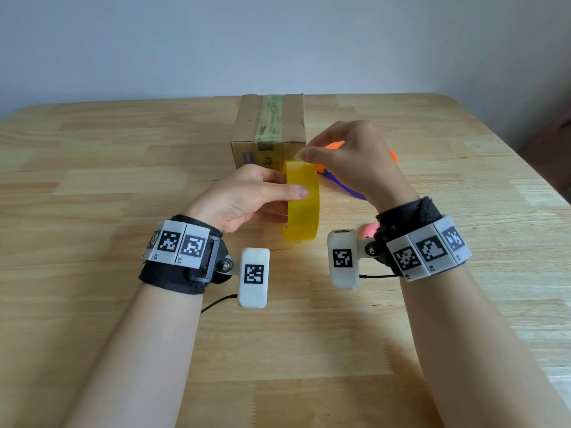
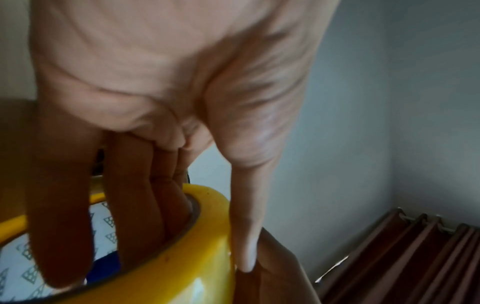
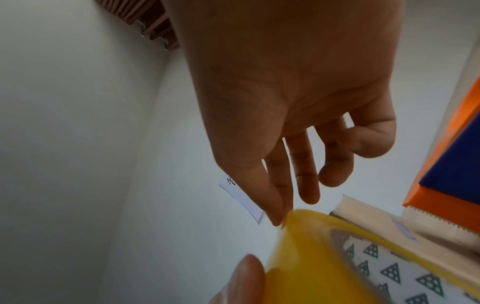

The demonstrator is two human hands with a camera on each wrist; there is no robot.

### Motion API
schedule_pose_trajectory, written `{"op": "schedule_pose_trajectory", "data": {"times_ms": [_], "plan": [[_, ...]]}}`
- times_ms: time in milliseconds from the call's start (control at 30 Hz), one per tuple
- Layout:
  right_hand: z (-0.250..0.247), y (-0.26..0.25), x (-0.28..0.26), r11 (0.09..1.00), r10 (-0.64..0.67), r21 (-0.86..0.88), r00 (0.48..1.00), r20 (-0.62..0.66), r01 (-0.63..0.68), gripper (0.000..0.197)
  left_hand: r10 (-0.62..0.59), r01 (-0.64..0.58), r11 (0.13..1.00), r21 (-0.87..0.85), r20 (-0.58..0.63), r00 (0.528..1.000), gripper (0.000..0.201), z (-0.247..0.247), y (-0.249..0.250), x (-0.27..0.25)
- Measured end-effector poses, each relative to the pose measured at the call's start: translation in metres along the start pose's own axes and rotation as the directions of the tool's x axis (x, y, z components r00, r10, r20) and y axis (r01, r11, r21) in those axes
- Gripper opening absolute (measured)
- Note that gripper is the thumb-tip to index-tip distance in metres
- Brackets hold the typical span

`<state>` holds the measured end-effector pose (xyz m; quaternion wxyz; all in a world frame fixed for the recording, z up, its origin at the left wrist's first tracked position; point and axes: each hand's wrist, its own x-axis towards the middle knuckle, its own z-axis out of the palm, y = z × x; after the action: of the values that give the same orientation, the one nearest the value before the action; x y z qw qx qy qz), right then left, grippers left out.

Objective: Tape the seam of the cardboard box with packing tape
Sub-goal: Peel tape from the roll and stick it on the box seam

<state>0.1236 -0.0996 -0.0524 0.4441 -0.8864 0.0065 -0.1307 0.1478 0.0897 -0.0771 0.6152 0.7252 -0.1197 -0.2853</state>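
Note:
A small cardboard box (image 1: 268, 128) stands at the table's far middle, with an old strip of tape along its top seam. In front of it my left hand (image 1: 278, 196) holds a yellow tape roll (image 1: 301, 202) upright, fingers (image 2: 59, 226) through the core and thumb on the outer face. At the top of the roll my right hand (image 1: 304, 154) pinches the tape's free end between thumb and forefinger. The right wrist view shows those fingertips (image 3: 281, 218) at the edge of the roll (image 3: 311, 267).
An orange and purple tool (image 1: 333, 145) lies on the wooden table (image 1: 123, 180) behind my right hand, mostly hidden; its orange-and-blue body (image 3: 454, 164) shows in the right wrist view. A wall rises behind the table, whose right edge (image 1: 525, 156) is near.

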Motion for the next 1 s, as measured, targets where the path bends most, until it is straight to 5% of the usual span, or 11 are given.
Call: {"op": "schedule_pose_trajectory", "data": {"times_ms": [133,367,600,867,1000], "plan": [[0.006,0.002,0.001,0.99,0.11,0.089,0.994,0.018,-0.112,0.013,-0.006,0.005,0.999,0.042,0.032,0.999,0.021,-0.001,0.002,-0.002],[0.008,0.003,0.001,0.967,0.207,0.108,0.959,0.194,-0.23,0.028,-0.033,0.029,0.995,0.095,0.046,0.998,0.059,-0.007,0.001,-0.005],[0.002,0.001,-0.003,0.923,0.361,-0.025,0.844,0.397,-0.383,0.047,0.015,-0.02,0.994,0.107,0.046,0.999,0.048,-0.007,0.0,-0.005],[-0.009,-0.008,-0.004,0.952,0.249,0.124,0.942,0.225,-0.281,0.056,0.079,-0.08,0.994,0.071,0.011,0.997,0.047,0.008,0.009,-0.008],[-0.025,-0.019,-0.003,0.967,0.239,0.059,0.964,0.113,-0.246,0.041,0.114,-0.118,0.99,-0.075,-0.059,0.992,0.034,0.026,0.025,-0.01]]}}
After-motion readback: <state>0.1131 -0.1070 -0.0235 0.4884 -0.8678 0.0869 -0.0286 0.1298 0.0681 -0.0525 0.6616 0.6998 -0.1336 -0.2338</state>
